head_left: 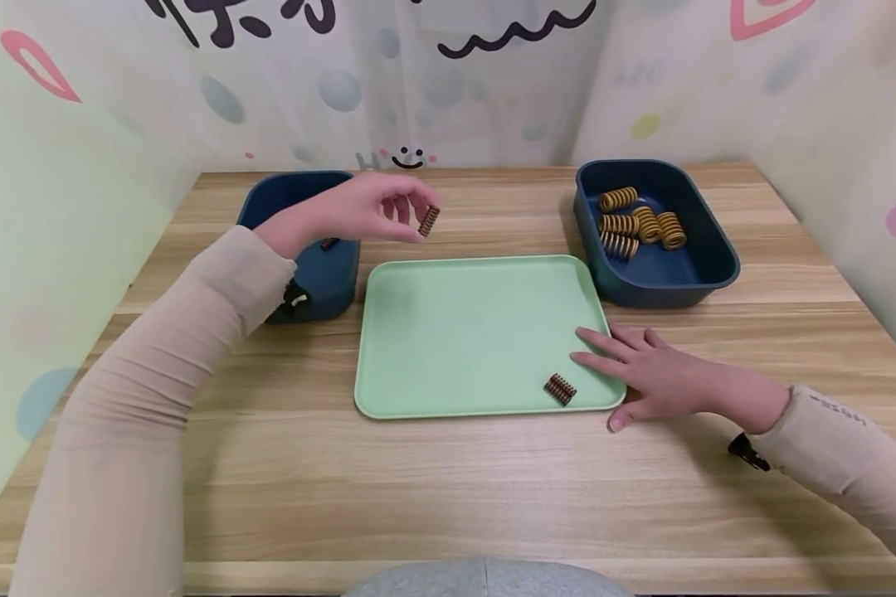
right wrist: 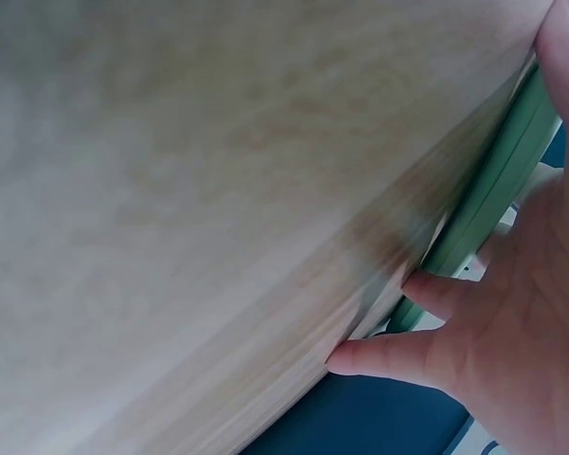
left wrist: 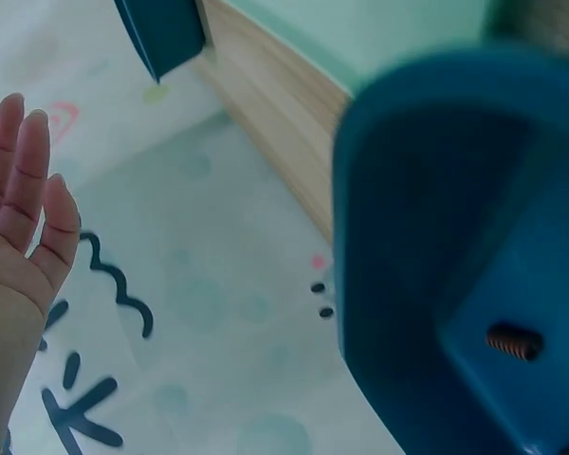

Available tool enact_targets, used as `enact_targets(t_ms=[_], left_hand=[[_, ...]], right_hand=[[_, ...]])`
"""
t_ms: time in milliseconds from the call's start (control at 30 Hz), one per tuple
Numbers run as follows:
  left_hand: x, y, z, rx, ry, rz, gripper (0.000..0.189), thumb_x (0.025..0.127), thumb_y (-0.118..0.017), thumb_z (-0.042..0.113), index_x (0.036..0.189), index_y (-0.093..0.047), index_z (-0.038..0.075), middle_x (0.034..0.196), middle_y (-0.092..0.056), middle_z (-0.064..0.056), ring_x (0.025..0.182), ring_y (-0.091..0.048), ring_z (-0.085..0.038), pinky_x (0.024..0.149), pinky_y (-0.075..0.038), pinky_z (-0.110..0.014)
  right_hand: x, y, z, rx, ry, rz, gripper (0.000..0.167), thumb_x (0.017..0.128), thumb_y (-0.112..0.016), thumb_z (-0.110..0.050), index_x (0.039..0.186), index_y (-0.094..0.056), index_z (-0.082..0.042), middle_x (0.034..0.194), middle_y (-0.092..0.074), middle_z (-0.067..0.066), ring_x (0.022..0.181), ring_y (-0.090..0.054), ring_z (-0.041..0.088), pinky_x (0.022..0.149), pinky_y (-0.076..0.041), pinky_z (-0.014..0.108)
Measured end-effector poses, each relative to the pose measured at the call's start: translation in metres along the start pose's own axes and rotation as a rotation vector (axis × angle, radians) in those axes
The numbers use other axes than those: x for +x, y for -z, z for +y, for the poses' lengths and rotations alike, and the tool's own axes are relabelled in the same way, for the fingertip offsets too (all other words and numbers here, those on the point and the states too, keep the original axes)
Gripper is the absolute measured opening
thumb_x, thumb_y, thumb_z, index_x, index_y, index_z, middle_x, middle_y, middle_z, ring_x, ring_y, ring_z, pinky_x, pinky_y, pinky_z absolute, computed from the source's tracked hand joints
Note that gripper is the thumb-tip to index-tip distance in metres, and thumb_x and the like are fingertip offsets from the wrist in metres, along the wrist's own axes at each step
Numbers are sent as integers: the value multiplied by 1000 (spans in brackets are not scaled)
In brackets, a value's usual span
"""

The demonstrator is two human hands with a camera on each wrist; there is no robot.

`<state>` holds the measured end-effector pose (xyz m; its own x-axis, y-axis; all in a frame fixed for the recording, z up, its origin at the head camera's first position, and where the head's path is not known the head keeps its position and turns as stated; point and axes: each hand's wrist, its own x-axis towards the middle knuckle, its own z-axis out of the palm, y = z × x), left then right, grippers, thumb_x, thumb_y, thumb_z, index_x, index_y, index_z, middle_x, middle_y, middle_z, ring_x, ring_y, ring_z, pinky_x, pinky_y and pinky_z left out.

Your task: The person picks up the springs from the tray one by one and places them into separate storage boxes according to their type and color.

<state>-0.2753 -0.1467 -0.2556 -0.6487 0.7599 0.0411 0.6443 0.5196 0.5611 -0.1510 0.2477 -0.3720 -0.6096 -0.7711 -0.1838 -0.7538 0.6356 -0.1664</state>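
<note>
My left hand (head_left: 373,207) pinches a small dark copper-coloured coil spring (head_left: 429,221) between thumb and fingertips, raised above the back edge of the pale green tray (head_left: 463,332). The left wrist view shows only part of that hand, and the held spring is out of it. With fingers spread, my right hand (head_left: 653,377) rests over the tray's right edge, its thumb on the table. Small dark springs (head_left: 560,389) lie side by side on the tray near its front right corner. Another small spring (left wrist: 515,341) lies in the left blue bin (head_left: 321,282), partly hidden behind my left wrist.
A second blue bin (head_left: 660,296) stands at the back right, against the tray's corner, with several larger gold springs (head_left: 618,224) inside. Printed cloth walls (head_left: 493,108) border the wooden table (head_left: 448,497) at the back and sides.
</note>
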Motion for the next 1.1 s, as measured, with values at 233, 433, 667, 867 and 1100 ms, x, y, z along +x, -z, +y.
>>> enact_targets(t_ms=[233, 433, 667, 867, 1100], left_hand=[[-10, 14, -16, 14, 48, 73, 40, 84, -66, 16, 120, -53, 4, 103, -60, -9, 84, -53, -16, 71, -44, -22], [-18, 25, -30, 5, 109, 143, 40, 86, -64, 17, 122, -52, 5, 107, -58, -9, 89, -53, -15, 73, -43, -22], [-26, 33, -46, -22, 207, 210, 40, 87, -63, 21, 123, -50, 5, 110, -55, -10, 98, -49, -17, 79, -40, -27], [-34, 36, -63, -13, 261, 247, 43, 88, -62, 23, 124, -49, 4, 120, -51, -12, 101, -46, -20, 83, -38, -31], [-44, 39, -80, -45, 359, 284, 49, 88, -60, 30, 128, -47, 5, 123, -48, -14, 103, -45, -23, 90, -35, -41]], right_hand=[[0, 0, 0, 8, -22, -25, 85, 76, -56, -63, 142, -32, -15, 151, -14, 13, 130, -20, 51, 87, -24, 73], [0, -1, 0, 4, -24, -23, 85, 76, -56, -63, 142, -32, -15, 151, -14, 13, 130, -20, 51, 87, -25, 73], [0, 0, 1, -7, -16, -16, 86, 75, -57, -63, 142, -32, -15, 151, -15, 14, 130, -21, 50, 87, -26, 72], [0, 0, 0, 0, -20, -19, 86, 75, -56, -63, 142, -33, -15, 151, -15, 14, 130, -20, 50, 87, -26, 72], [1, 0, 0, 3, -25, -25, 87, 75, -56, -64, 142, -33, -15, 151, -14, 13, 131, -20, 50, 88, -25, 73]])
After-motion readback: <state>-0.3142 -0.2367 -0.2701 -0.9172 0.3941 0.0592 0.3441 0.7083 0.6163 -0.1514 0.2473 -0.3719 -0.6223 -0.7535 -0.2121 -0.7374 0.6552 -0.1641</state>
